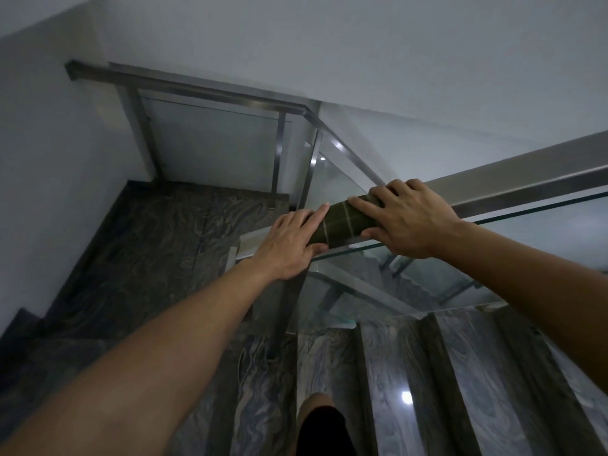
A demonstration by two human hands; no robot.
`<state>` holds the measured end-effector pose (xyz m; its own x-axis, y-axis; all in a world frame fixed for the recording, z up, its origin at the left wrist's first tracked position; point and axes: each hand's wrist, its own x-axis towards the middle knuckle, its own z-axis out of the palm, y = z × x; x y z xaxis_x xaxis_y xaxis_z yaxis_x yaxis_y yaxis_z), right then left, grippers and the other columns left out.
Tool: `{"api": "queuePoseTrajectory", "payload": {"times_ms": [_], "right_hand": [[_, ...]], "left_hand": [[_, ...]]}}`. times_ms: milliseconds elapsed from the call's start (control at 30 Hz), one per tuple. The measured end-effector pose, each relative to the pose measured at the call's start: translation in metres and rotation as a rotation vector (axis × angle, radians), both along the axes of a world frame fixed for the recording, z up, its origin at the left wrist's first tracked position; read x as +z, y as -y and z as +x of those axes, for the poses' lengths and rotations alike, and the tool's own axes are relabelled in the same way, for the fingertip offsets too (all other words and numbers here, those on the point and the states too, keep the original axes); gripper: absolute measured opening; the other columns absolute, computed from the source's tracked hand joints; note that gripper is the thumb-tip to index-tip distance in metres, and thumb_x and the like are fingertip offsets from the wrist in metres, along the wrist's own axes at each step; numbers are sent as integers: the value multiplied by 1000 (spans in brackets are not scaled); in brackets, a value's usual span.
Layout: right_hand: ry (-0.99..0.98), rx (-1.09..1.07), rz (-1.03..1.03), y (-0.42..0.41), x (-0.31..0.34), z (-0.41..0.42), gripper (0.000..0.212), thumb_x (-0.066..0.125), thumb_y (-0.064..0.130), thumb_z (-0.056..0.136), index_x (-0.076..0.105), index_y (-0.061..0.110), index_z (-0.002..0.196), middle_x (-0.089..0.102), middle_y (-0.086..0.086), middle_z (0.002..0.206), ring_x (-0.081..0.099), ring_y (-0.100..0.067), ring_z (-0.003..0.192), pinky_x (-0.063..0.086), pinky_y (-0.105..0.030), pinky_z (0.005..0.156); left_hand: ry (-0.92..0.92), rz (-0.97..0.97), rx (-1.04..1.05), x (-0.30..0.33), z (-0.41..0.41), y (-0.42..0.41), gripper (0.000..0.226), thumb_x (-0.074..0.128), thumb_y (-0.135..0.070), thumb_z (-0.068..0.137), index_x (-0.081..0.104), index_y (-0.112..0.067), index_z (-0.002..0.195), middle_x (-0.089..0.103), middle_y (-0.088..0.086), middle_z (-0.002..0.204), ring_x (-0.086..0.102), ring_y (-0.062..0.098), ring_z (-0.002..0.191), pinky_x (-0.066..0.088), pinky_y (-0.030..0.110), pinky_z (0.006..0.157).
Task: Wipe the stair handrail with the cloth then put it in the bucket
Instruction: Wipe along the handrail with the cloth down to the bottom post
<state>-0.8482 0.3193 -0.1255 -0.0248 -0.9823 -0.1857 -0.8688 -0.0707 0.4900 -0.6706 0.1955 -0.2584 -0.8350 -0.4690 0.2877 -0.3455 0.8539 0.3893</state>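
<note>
A dark green cloth point(342, 222) with pale stripes is wrapped over the steel handrail point(513, 182), near the corner where the rail turns. My right hand point(404, 222) presses down on the cloth's right part, fingers spread over it and the rail. My left hand point(291, 243) lies at the cloth's left end, fingers along it and thumb underneath. The rail's lower stretch under the cloth and hands is hidden. No bucket is in view.
A glass panel point(427, 255) hangs under the rail. A second rail section point(184, 83) with steel posts runs along the landing at the back. Dark marbled stair treads point(388, 373) descend below, and my leg point(320, 422) stands on one. White walls surround the stairwell.
</note>
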Motion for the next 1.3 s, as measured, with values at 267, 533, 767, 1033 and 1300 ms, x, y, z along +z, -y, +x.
{"api": "queuePoseTrajectory", "payload": {"times_ms": [267,533,767,1033,1300], "right_hand": [[-29,-19,23,18,-18,30,69,14,65,87,11,30,146,46,-12,137,48,-34,119,41,-52,100],[-71,-13,-32,24,-29,40,71,10,67,88,18,29,146,52,-14,128,54,-34,108,46,-49,91],[-85,-28,-68,25,-37,44,72,7,69,87,20,30,147,55,-11,128,55,-32,108,47,-47,90],[-76,-24,-48,40,-58,67,72,3,67,87,14,31,149,39,-9,151,45,-34,129,40,-51,103],[-78,-197,-141,35,-55,102,60,43,56,88,45,19,136,52,-16,136,45,-38,128,32,-57,110]], "left_hand": [[9,-8,7,-20,24,15,77,49,-46,89,11,-19,151,43,11,135,42,29,118,31,43,104],[-45,-53,-31,-32,30,24,78,50,-44,89,11,-18,151,43,10,135,43,28,116,32,42,102],[-92,-54,-75,-41,37,33,77,45,-49,89,11,-18,151,42,8,137,43,26,119,32,41,104],[-74,0,-109,-61,61,50,77,41,-54,91,1,-25,150,35,4,142,35,21,128,26,42,112],[-77,-37,-245,-58,67,65,78,22,-64,90,0,-20,151,4,7,161,0,21,148,5,49,120]]}}
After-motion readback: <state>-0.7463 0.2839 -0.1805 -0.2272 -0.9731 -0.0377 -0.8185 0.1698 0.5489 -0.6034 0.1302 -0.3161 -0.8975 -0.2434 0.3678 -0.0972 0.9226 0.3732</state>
